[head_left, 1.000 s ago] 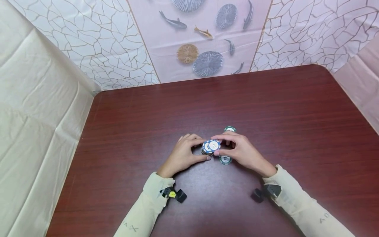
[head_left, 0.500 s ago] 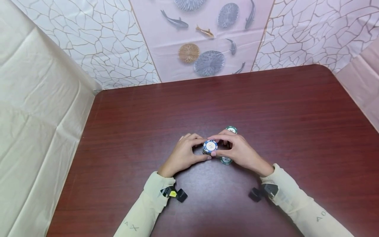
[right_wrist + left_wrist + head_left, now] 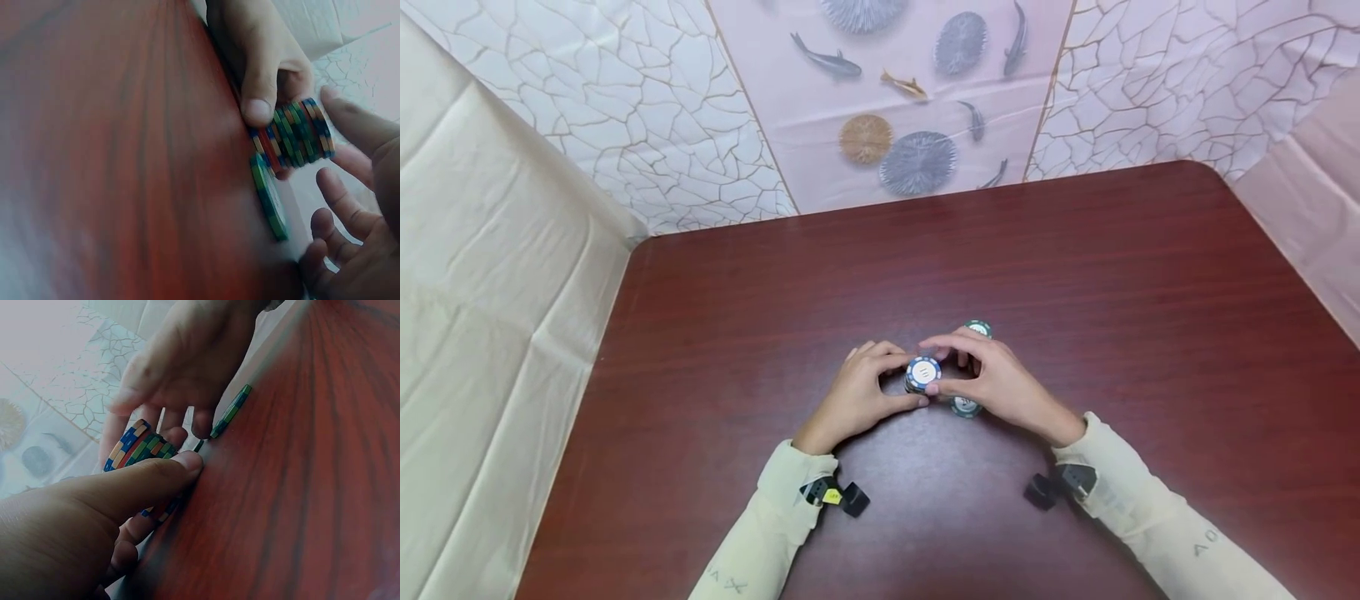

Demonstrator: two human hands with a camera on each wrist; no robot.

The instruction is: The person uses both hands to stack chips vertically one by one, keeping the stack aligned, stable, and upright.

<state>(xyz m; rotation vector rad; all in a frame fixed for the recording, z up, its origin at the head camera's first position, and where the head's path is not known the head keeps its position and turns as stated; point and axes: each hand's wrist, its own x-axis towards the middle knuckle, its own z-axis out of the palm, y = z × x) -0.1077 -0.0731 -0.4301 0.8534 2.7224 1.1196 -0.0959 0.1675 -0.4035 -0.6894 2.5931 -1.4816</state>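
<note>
A stack of poker chips stands between both hands, with a blue-and-white chip [image 3: 923, 373] on top, marked 10. My left hand [image 3: 859, 392] holds the lower part of the stack between thumb and index finger. In the right wrist view the stacked chips [image 3: 294, 136] show blue, green and red edges. Near the top chip is my right hand [image 3: 1003, 379], its thumb and index finger spread on either side and its other fingers loose. Whether its thumb touches the chip is hard to tell.
One green chip [image 3: 966, 407] lies just in front of the right hand, partly covered by it. Another green chip [image 3: 978, 328] lies behind that hand. The dark red wooden table [image 3: 760, 300] reaches back to a patterned cloth wall [image 3: 917, 162].
A blue chip, first offset to the right in the right fingers, now sits aligned on the stack. The right hand has moved left, and its index finger has loosened. The left hand keeps its hold.
</note>
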